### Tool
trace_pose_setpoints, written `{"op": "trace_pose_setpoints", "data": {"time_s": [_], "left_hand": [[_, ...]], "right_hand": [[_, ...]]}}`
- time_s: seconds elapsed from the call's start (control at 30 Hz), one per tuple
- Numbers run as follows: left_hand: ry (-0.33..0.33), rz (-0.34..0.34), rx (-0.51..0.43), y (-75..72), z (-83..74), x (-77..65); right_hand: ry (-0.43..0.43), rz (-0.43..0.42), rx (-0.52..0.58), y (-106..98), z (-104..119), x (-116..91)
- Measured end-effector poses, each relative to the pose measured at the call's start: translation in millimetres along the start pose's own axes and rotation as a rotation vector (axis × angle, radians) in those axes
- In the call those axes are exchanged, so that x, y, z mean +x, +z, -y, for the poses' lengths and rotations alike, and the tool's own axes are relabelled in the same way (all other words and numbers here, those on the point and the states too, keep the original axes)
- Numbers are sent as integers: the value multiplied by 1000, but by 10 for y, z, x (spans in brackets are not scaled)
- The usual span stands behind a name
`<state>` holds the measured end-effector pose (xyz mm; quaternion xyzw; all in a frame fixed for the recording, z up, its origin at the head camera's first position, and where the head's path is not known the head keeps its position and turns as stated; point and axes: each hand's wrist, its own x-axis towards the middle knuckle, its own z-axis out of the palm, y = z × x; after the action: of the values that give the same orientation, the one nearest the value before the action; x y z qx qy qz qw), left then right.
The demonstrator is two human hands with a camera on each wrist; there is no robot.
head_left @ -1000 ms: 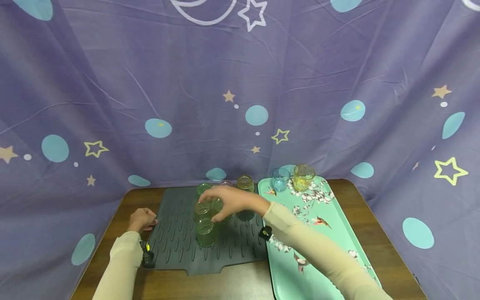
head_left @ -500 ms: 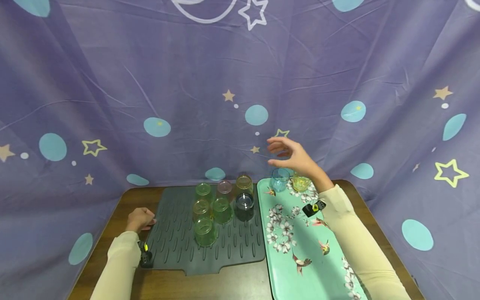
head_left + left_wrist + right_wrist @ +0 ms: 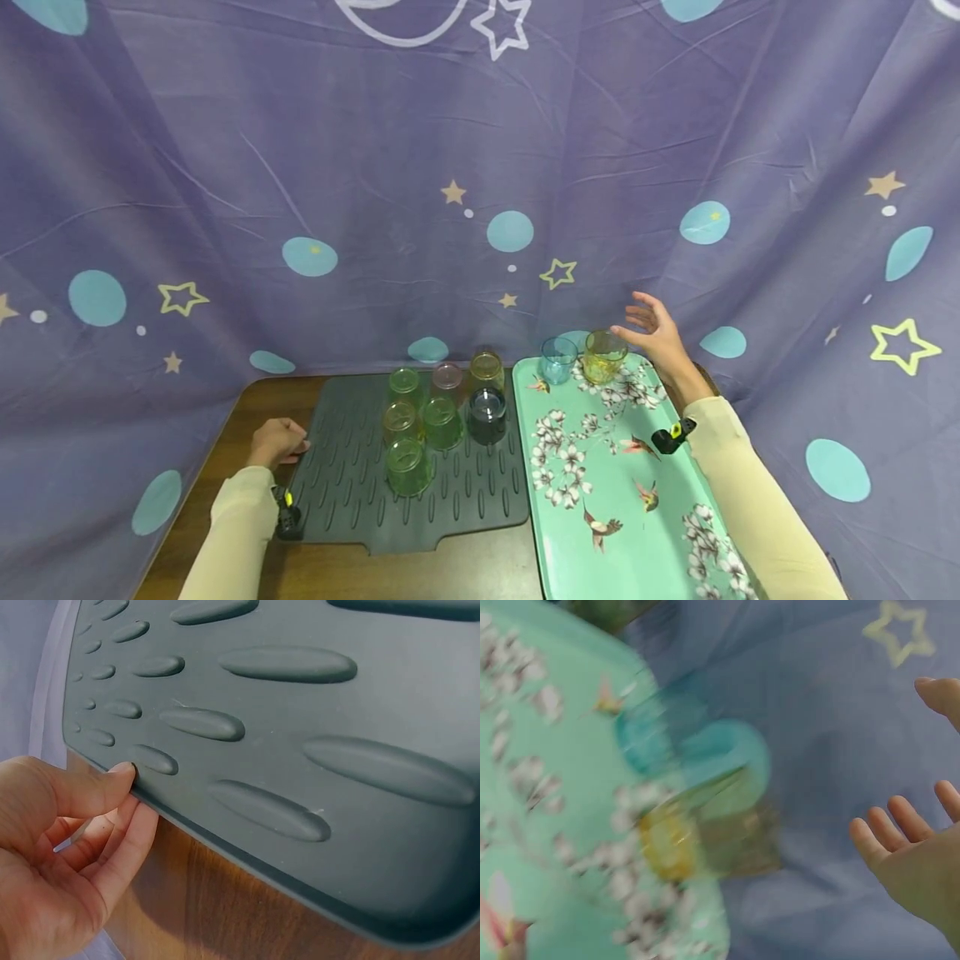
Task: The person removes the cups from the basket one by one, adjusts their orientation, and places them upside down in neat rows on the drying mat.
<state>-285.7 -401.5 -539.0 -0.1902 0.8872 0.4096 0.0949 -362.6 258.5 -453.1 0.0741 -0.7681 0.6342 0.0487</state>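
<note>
My left hand [image 3: 277, 442] pinches the left edge of a dark grey ribbed drying mat [image 3: 345, 467]. In the left wrist view, thumb and fingers of that left hand [image 3: 82, 832] meet at the mat's rim. On the right, my right hand [image 3: 660, 337] is spread with nothing in it, close beside a yellow glass [image 3: 604, 358] at the tray's back edge. A blue glass [image 3: 558, 362] stands left of the yellow one. The right wrist view is blurred; there the right hand [image 3: 915, 855] is apart from the yellow glass [image 3: 705, 836].
Several upside-down tinted glasses stand on the mat, among them a front green glass [image 3: 408, 468], a dark glass [image 3: 487, 417] and an amber glass [image 3: 487, 372]. A mint floral tray [image 3: 577, 550] adjoins the mat on the wooden table [image 3: 480, 567]. A purple curtain [image 3: 390, 208] hangs behind.
My right hand has left the glasses on the mat and moved right, over the tray, to beside the yellow glass. The left hand stays at the mat's edge.
</note>
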Motion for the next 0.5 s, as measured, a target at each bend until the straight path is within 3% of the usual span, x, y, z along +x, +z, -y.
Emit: {"op": "trace_pose_setpoints", "data": {"time_s": [0.23, 0.5], "left_hand": [[20, 2, -2, 12, 67, 40], [-4, -11, -7, 0, 55, 30]], "right_hand": [[133, 16, 4, -28, -414, 9], [210, 35, -52, 38, -685, 33]]}}
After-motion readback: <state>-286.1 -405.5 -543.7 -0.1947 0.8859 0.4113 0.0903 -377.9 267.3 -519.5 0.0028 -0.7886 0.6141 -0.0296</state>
